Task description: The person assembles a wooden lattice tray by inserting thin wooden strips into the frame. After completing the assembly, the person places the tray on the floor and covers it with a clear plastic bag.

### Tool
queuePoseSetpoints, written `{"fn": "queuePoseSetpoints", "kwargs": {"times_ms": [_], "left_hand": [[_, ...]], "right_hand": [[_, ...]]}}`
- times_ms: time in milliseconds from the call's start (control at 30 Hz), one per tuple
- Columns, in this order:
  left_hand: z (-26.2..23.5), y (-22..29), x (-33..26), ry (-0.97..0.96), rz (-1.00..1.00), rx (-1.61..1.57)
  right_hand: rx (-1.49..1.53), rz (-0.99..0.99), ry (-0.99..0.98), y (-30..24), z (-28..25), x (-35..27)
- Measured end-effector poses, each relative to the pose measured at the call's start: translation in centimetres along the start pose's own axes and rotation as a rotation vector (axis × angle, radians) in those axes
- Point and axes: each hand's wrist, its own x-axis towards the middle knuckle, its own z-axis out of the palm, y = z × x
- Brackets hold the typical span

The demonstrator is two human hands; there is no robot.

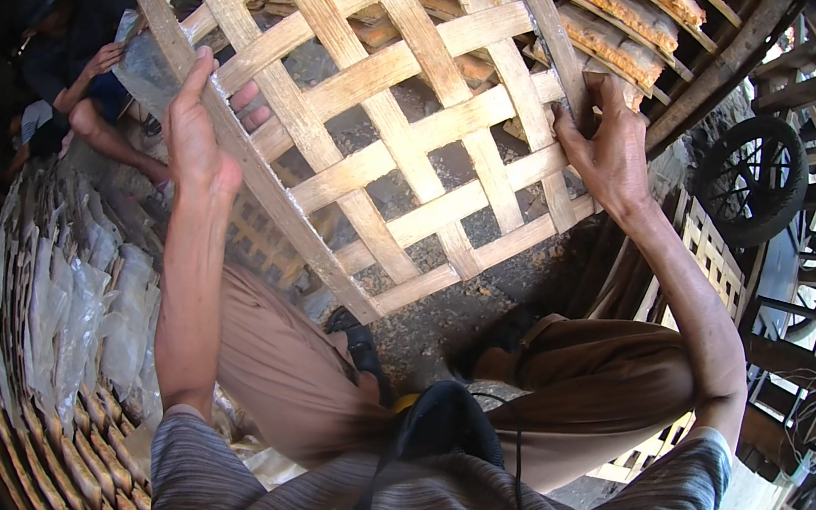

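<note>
A woven lattice tray [284,209] of flat pale bamboo or wood strips, with wooden side rails, is held tilted in front of me between both hands. My left hand [203,131] is closed on its left rail, thumb on the near face, fingertips showing through a gap behind. My right hand [609,149] grips the right rail near its middle, fingers bent over the edge. Through the lattice gaps, parts of a stack and the dark ground show. Beyond the tray, orange-brown slabs [609,36] lie layered between slatted racks.
Stacked racks with clear plastic sheets [79,318] stand at my left. Another person [95,83] sits at the far left, holding a clear sheet. To the right are a black spoked wheel [753,182] and another lattice tray [708,251]. Crumbs litter the ground by my feet.
</note>
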Motion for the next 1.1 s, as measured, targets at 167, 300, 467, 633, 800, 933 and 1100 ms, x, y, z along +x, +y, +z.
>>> {"fn": "queuePoseSetpoints", "kwargs": {"times_ms": [167, 300, 467, 633, 800, 933, 1100], "left_hand": [[0.3, 0.3, -0.8, -0.008, -0.003, -0.011], [0.3, 0.5, -1.2, -0.040, -0.029, -0.042], [0.5, 0.4, -1.3, -0.043, 0.036, -0.025], [0.3, 0.6, -1.7, -0.113, 0.079, -0.049], [1.1, 0.7, -2.3, -0.071, 0.161, -0.026], [0.5, 0.8, -2.2, -0.114, 0.184, -0.029], [0.3, 0.3, -1.6, -0.077, 0.171, -0.020]], "right_hand": [[-0.108, -0.053, 0.052, -1.0, -1.0, 0.4], [-0.246, -0.243, 0.185, -1.6, -1.6, 0.9], [-0.416, -0.312, 0.207, -1.8, -2.4, 1.4], [-0.580, -0.448, 0.185, -2.0, -3.3, 1.7], [-0.625, -0.463, 0.099, -1.8, -3.5, 1.6], [-0.722, -0.609, 0.065, -1.8, -3.6, 2.1], [-0.665, -0.295, -0.081, -1.5, -3.2, 2.1]]}}
